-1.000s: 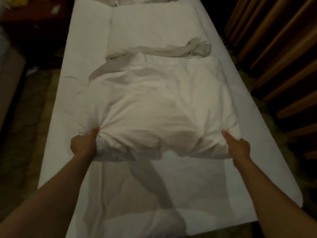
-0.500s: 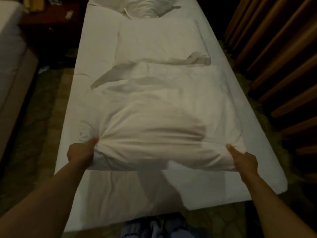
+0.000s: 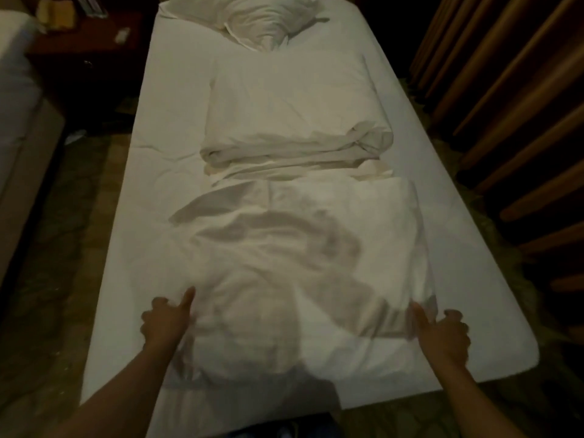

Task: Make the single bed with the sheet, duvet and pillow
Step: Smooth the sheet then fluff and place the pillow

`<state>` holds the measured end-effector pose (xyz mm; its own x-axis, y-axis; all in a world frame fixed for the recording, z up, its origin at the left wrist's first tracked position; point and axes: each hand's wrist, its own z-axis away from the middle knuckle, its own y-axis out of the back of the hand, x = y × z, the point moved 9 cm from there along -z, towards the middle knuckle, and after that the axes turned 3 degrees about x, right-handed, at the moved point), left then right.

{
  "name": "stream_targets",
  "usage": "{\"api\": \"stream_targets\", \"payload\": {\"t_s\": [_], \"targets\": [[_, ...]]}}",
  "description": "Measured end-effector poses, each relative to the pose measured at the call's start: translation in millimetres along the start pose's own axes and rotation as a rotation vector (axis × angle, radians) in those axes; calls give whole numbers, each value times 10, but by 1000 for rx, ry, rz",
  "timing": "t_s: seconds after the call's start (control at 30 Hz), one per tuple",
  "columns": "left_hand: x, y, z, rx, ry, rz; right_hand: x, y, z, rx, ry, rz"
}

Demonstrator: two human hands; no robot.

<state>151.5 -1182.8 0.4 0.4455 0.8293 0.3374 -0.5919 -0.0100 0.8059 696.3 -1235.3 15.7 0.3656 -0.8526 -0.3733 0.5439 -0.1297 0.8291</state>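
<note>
Head view: left hand (image 3: pixel 164 324) and right hand (image 3: pixel 442 333) grip duvet (image 3: pixel 300 263) corners.

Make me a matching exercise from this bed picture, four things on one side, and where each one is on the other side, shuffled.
Things:
1. pillow
2. duvet
3. left hand
4. bedside table

Places:
A. gripping the duvet's near left corner
B. beside the head of the bed, on the left
C. at the head of the bed
D. folded along the middle of the mattress

Pairs: 1-C, 2-D, 3-A, 4-B
</note>
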Motion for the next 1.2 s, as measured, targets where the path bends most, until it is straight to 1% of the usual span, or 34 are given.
{"api": "stream_targets", "payload": {"t_s": [0.07, 0.13, 0.2, 0.23, 0.3, 0.33, 0.4, 0.5, 0.57, 0.63, 0.73, 0.77, 0.8, 0.87, 0.93, 1.0, 1.07, 1.2], "targets": [[412, -137, -8, -31, -150, 37, -485, -74, 25, 73, 227, 28], [917, -290, 55, -37, -362, 11, -1104, -225, 180, 108, 503, 109], [1415, -546, 169, -49, -590, -97, -1684, -576, 381, 53, 728, 282], [1619, -709, 244, -79, -650, -167, -1894, -820, 459, -18, 782, 410], [1876, -1042, 360, -172, -651, -293, -2141, -1287, 487, -168, 844, 583], [1971, -1165, 367, -188, -643, -344, -2253, -1445, 452, -208, 868, 629], [2152, -1329, 262, -183, -666, -455, -2434, -1624, 242, -222, 910, 694], [2253, -1501, -149, -169, -734, -546, -2508, -1661, -318, -193, 916, 758], [2279, -1571, -538, -131, -751, -580, -2447, -1677, -783, -174, 847, 735], [2297, -1567, -904, -111, -726, -593, -2396, -1741, -1105, -176, 800, 727], [2292, -1506, -1395, -179, -621, -577, -2399, -1897, -1324, -255, 740, 719], [2306, -1470, -1496, -209, -616, -578, -2431, -1931, -1349, -275, 727, 720], [2342, -1417, -1554, -215, -652, -573, -2465, -1956, -1361, -287, 717, 727], [2453, -1200, -1612, -144, -768, -501, -2550, -1955, -1385, -292, 706, 737], [2455, -913, -1720, -58, -773, -419, -2671, -1896, -1452, -289, 707, 729], [2397, -724, -1821, -21, -761, -463, -2814, -1834, -1520, -322, 697, 690], [2305, -614, -1901, 14, -707, -485, -2919, -1824, -1540, -356, 670, 660], [2063, -490, -2025, 169, -544, -449, -2921, -1919, -1563, -372, 644, 636]]}}
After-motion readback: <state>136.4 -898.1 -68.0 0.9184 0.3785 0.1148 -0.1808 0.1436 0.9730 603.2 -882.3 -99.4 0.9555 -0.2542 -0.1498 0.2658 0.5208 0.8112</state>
